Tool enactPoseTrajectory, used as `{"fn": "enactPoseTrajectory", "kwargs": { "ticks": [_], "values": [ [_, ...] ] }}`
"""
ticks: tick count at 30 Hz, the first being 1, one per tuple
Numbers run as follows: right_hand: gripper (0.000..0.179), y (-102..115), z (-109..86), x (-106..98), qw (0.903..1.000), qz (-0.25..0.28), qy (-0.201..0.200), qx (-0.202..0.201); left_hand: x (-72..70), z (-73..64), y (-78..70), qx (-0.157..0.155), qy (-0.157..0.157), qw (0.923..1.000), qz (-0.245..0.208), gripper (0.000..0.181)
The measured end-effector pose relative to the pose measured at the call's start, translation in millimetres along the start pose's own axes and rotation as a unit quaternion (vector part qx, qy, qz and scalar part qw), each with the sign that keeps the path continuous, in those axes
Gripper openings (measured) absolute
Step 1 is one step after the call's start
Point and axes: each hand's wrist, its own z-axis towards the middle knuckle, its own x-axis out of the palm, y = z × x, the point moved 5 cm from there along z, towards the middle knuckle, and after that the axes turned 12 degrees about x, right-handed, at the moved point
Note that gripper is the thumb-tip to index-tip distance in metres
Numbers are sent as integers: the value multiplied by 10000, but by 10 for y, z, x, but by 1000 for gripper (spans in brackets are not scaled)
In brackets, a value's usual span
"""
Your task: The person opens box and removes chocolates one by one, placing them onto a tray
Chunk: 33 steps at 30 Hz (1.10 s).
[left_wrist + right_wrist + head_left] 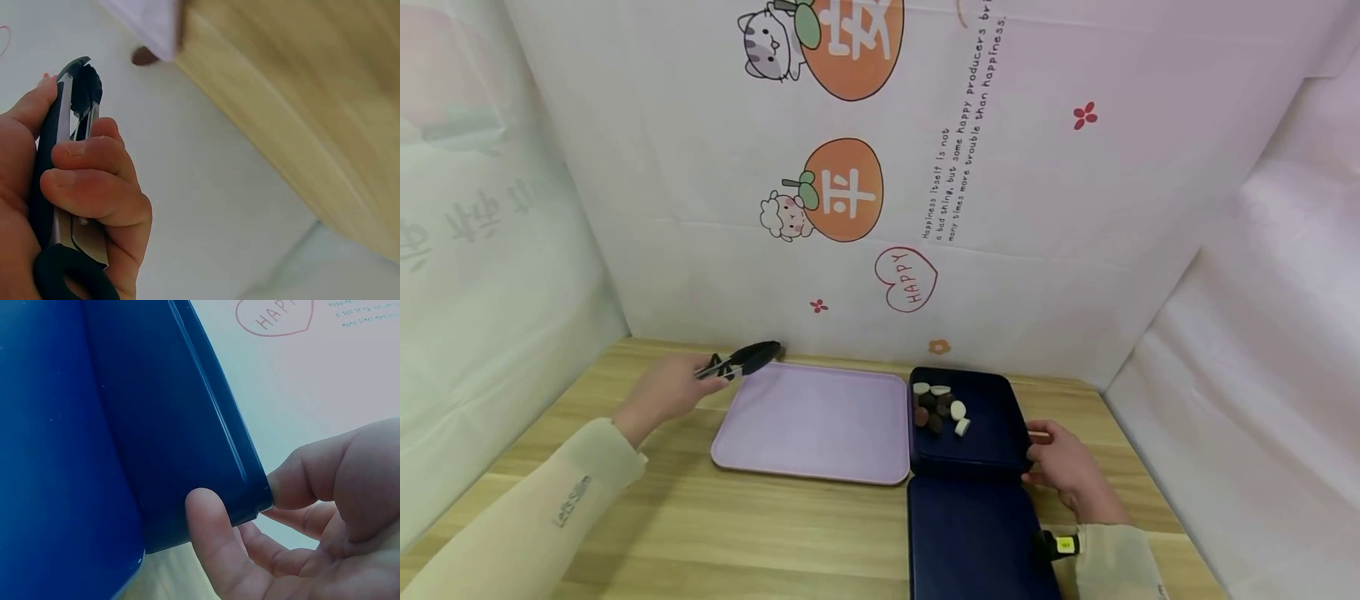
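Observation:
My left hand [673,387] grips a pair of tongs [748,358] with black heads, held over the far left corner of the lilac tray [820,471]. The left wrist view shows my fingers curled round the metal arms of the tongs, whose heads are close together. My right hand [1067,467] holds the right side of a dark blue box [992,417], fingertips on its wall and edge. In the box's left part lie several white pieces [957,410] and several brown pieces [922,417], like small chocolates.
A dark blue lid-like panel [973,533] lies in front of the box. A brown oval piece [144,56] is beyond the tray's corner. Printed white cloth [1015,283] stands behind the wooden table [760,533], with more white cloth at both sides.

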Motion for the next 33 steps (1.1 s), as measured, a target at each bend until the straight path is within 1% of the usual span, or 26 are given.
{"fn": "enactPoseTrajectory", "kwargs": {
  "ticks": [3, 6, 10, 13, 15, 17, 19, 23, 26, 29, 33],
  "values": [
    [53, -7, -2, -5, 10000, -15, -17, 16, 30, -73, 99, -138, 108, 9998, 51, 40],
    [53, -17, -4, -15, 10000, -24, -60, 35, 60, -106, 174, -339, 141, 9993, 48, 43],
    [52, -18, -7, -25, 10000, -37, -89, -2, 126, -77, 291, -487, 164, 9985, 167, 66],
    [52, -16, -10, -26, 9999, -38, -95, -6, 186, 9, 342, -498, 162, 9981, 311, 85],
    [52, -17, -10, -23, 10000, -37, -79, -7, 214, 89, 319, -493, 132, 9980, 374, 84],
    [52, -20, -9, -19, 10000, -41, -79, 5, 223, 176, 246, -500, 120, 9978, 410, 82],
    [52, -23, -7, -16, 10000, -38, -84, 7, 236, 261, 159, -581, 150, 9973, 419, 80],
    [52, -19, -8, -8, 9999, -46, -98, 11, 282, 397, 32, -935, 304, 9945, 365, 85],
    [51, -17, -10, -2, 9999, -46, -97, 17, 310, 454, -17, -1244, 396, 9912, 210, 82],
    [51, -20, -11, -3, 9999, -43, -104, 33, 324, 488, -55, -1410, 451, 9889, 132, 76],
    [51, -20, -5, -11, 9999, -44, -90, 6, 335, 522, -78, -1551, 560, 9863, 69, 72]
  ]
}}
